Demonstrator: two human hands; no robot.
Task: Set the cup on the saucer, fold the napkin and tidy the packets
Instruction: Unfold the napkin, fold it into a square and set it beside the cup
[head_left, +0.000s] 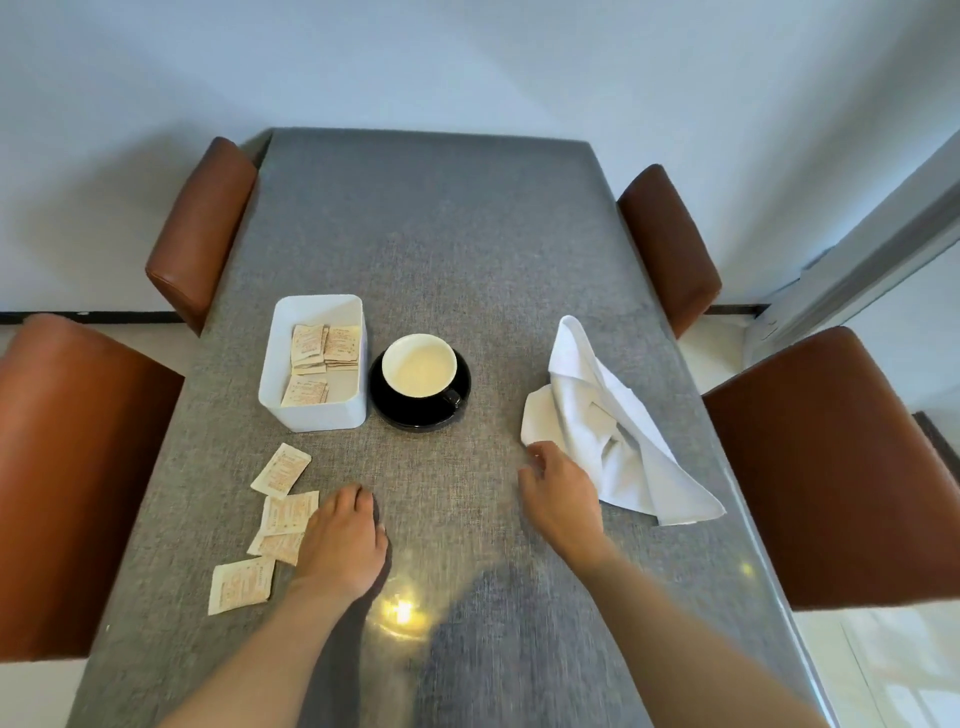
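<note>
While the left hand (340, 545) lies flat and empty beside four loose packets (275, 525) at lower left, the right hand (558, 493), fingers spread, nears the unfolded napkin (613, 431); beyond, the cup (420, 366) already sits on its saucer (415, 413) beside a part-filled tray (311, 415).

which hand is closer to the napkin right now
Right. The right hand is at the near-left edge of the crumpled napkin; the left hand rests far across the table by the loose packets.

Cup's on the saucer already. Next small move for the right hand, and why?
Probably close the right hand on the near-left corner of the napkin: it lies crumpled and unfolded, the open fingers sit just beside that corner, and the cup already rests on the saucer.
</note>
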